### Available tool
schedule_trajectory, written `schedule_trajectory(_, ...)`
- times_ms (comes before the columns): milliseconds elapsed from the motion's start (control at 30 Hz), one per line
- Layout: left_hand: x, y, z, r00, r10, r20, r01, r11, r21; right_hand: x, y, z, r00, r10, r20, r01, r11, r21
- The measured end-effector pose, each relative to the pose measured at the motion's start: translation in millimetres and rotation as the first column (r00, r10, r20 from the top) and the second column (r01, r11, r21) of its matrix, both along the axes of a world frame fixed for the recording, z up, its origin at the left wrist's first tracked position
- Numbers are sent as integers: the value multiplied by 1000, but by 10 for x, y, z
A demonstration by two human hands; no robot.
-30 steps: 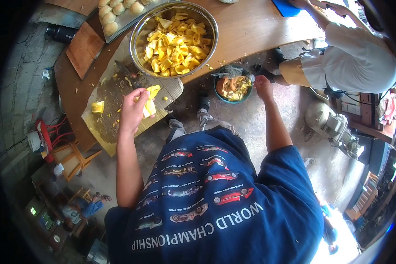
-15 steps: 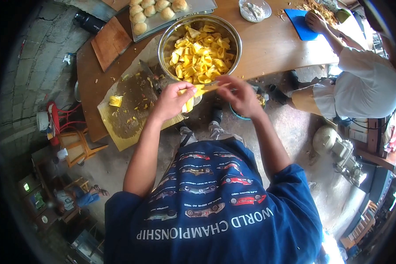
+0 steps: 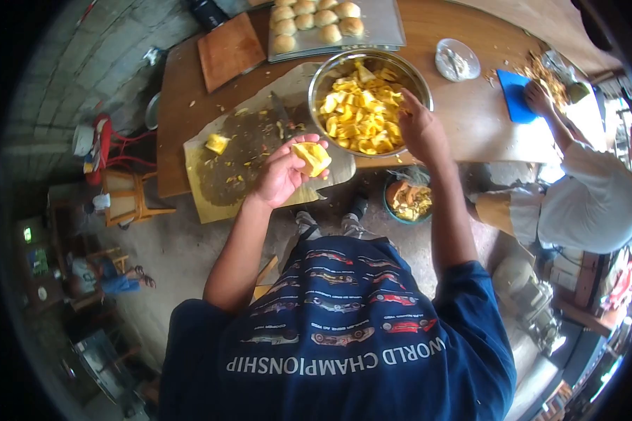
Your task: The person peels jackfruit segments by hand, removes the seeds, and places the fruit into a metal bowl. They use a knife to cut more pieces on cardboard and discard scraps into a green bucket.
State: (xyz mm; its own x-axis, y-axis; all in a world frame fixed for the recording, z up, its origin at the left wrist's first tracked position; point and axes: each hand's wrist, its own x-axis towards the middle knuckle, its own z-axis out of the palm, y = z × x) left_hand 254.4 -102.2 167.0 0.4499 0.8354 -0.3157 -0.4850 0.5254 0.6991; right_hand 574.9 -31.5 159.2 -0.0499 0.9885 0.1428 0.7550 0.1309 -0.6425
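A yellow fruit piece is held in my left hand, palm up, in front of the table edge. My right hand is over the right rim of a steel bowl, its fingers pointing toward the bowl; what it holds, if anything, is too small to make out. Many yellow fruit pieces fill the bowl. To its left a knife lies on a stained paper sheet, where another yellow chunk rests among scraps.
Bread rolls on a metal tray are behind the bowl, beside a wooden board. A plastic container and blue mat are to the right, near another person. A scrap bucket stands below the table edge.
My hands have parted. The right one has moved from near the left hand to the bowl's right rim. The view has shifted, and the scrap bucket shows more fully.
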Motion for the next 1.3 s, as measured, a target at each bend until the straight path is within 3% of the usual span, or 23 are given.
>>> schedule_trajectory(33, -54, -35, 42, 998, 11, 57, -15, 998, 65, -54, 30, 87, 1000, 3, 4, -3, 999, -51)
schedule_trajectory(100, -163, -103, 109, 998, 0, 56, -5, 994, 105, -198, 4, 155, 993, 109, -39, -108, 994, 36)
schedule_trajectory(167, -179, -160, 223, 992, 73, -98, -47, 967, 250, -498, -158, 493, 950, 196, -244, -238, 958, -157)
schedule_trajectory(200, -190, -179, 315, 982, 80, -172, -23, 949, 313, -626, -255, 496, 878, 263, -400, -352, 921, -166)
schedule_trajectory(233, -187, -194, 356, 982, 90, -168, -33, 949, 313, -788, -342, 640, 839, 344, -421, -462, 859, -220)
schedule_trajectory(300, -192, -210, 402, 922, 196, -335, -8, 873, 488, -1069, -510, 797, 712, 436, -550, -599, 786, -154)
schedule_trajectory(367, -273, -213, 401, 895, 216, -389, 12, 862, 507, -1271, -529, 737, 768, 454, -452, -544, 835, -86)
schedule_trajectory(567, -404, -263, 426, 892, 259, -372, -34, 856, 516, -1510, -533, 648, 778, 437, -452, -470, 882, 43)
schedule_trajectory(633, -365, -327, 527, 937, 262, -231, -173, 923, 344, -1603, -544, 643, 775, 415, -476, -457, 889, 29)
schedule_trajectory(700, -419, -311, 491, 922, 294, -253, -191, 912, 363, -1703, -543, 635, 795, 461, -395, -458, 882, 107)
schedule_trajectory(733, -477, -289, 395, 898, 332, -288, -189, 883, 430, -1755, -538, 646, 795, 463, -392, -460, 881, 108)
schedule_trajectory(800, -595, -269, 340, 875, 365, -317, -175, 850, 496, -1845, -524, 681, 704, 442, -556, -502, 863, 52)
schedule_trajectory(967, -860, -234, 418, 790, 390, -473, -76, 828, 555, -2083, -503, 567, 755, 425, -500, -490, 872, 1)
schedule_trajectory(1033, -962, -214, 446, 780, 387, -491, -53, 824, 565, -2204, -519, 528, 686, 261, -679, -466, 875, -134)
schedule_trajectory(1300, -1425, 1, 233, 760, 345, -551, 13, 839, 544, -2695, -366, 316, 795, 317, -518, -399, 915, -52)
